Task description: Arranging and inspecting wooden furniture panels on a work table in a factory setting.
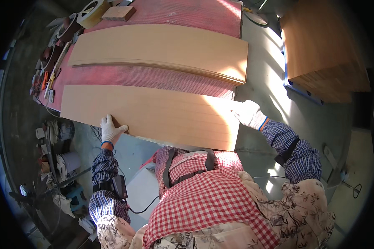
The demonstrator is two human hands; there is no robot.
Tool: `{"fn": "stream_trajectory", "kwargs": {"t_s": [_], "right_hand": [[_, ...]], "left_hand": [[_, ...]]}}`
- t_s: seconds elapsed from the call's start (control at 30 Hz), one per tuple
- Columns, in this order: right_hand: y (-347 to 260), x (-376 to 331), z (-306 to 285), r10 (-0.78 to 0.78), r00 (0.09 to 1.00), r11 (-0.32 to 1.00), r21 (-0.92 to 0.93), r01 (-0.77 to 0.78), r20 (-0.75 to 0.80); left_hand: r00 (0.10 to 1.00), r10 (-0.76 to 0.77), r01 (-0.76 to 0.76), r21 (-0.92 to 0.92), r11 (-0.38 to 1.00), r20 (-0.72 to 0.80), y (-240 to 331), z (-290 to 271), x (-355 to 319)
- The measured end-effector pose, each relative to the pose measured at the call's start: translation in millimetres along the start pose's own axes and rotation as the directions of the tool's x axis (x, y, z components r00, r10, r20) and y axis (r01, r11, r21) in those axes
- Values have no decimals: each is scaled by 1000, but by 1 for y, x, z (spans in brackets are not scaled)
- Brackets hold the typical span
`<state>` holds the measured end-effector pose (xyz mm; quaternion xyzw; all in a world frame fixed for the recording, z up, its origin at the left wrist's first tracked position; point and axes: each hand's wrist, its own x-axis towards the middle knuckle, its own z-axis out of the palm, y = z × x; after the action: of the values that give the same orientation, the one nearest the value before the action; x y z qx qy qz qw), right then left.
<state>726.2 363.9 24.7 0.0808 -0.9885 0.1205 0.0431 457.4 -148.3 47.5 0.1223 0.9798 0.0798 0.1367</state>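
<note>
A long, light-brown wooden board (153, 110) lies nearest to me, across the front of the red-covered table, with its near edge reaching toward my apron. My left hand (111, 130), in a white knit glove, grips that near edge left of the middle, its thumb and fingers spread over the wood. At the board's right end, my right hand (248, 114), gloved the same way, has its fingers closed on the edge; the fingertips are partly hidden. Beyond lies a stack of similar boards (162, 43). Sunlight falls across the right end of both.
Tape rolls (93, 13), a small wooden block (119, 13) and several hand tools (50, 81) line the table's left side. A large wooden panel stack (320, 54) stands at the right, past the grey floor (266, 66). Cluttered equipment (68, 164) sits at the lower left.
</note>
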Motion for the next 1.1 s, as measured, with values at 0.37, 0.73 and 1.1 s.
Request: {"fn": "stream_trajectory", "kwargs": {"t_s": [0.37, 0.73, 1.1], "right_hand": [[-78, 133, 2, 5, 926, 999, 30, -17, 378], [-174, 299, 41, -88, 937, 995, 69, 68, 339], [-277, 477, 76, -120, 929, 992, 75, 100, 349]], "left_hand": [[999, 1, -1, -12, 1000, -49, 16, -11, -18], [996, -83, 65, -338, 939, -38, 22, 9, -36], [995, 46, -83, -517, 852, -83, 29, 14, -51]]}}
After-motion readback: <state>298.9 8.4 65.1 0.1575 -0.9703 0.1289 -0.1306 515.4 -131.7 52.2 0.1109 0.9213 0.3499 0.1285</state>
